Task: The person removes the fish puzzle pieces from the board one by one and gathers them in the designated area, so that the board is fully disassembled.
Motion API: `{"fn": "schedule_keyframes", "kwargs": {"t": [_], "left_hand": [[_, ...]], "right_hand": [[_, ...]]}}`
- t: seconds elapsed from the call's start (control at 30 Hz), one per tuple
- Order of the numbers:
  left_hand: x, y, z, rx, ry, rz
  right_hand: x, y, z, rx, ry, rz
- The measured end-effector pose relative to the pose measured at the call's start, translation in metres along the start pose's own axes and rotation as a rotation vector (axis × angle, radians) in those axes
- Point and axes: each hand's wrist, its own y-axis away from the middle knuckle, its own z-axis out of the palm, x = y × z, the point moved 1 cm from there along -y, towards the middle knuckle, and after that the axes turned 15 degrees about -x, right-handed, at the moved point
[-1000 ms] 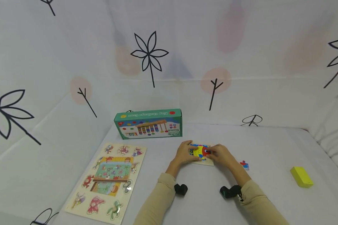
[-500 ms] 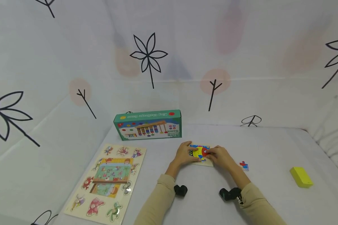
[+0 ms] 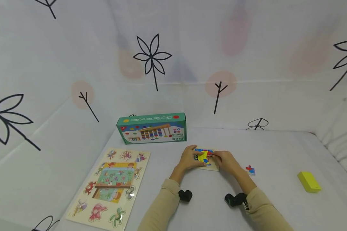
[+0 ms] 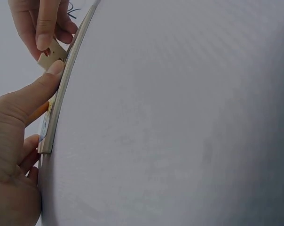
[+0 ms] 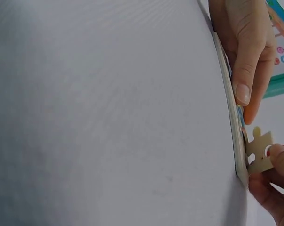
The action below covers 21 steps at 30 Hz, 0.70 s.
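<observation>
My left hand (image 3: 188, 158) holds the left side of a small wooden jigsaw board (image 3: 212, 167). Its thumb and index finger lie over the bright yellow and blue pieces there. At the board's right end, my right hand (image 3: 226, 160) pinches a jigsaw piece (image 5: 258, 143) between thumb and fingers. That piece stands tilted up on the board, its plain wooden back facing the right wrist view and a bit of red showing in the head view. The fingers partly hide the board's picture. A loose red and blue jigsaw piece (image 3: 250, 170) lies to the right, beyond the right forearm.
A green Ring Challenge Game box (image 3: 153, 128) stands at the back. To the left lies a large peg puzzle board (image 3: 85, 218), with two picture boards (image 3: 115, 175) stacked on it. A yellow block (image 3: 309, 182) sits at the far right. Black wrist cameras (image 3: 185, 195) hang under both sleeves.
The piece in my right hand has tipped up from lying nearly flat, so its red face with the eye no longer shows. The left hand keeps its place on the board.
</observation>
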Motion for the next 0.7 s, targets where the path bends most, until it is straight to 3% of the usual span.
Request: {"fn": "schedule_keyframes", "kwargs": {"t": [0.2, 0.33, 0.53, 0.7], "left_hand": [[-0.001, 0.000, 0.000, 0.003, 0.019, -0.001], [-0.002, 0.000, 0.001, 0.005, 0.020, 0.006], [-0.002, 0.000, 0.001, 0.005, 0.009, 0.000], [-0.001, 0.000, 0.001, 0.005, -0.007, -0.004]], "right_hand": [[0.001, 0.003, 0.001, 0.004, -0.214, 0.127], [0.002, 0.005, 0.000, 0.004, -0.279, 0.164], [0.007, 0.006, -0.004, 0.024, -0.375, 0.104], [0.015, 0.017, -0.019, 0.044, -0.425, 0.044]]}}
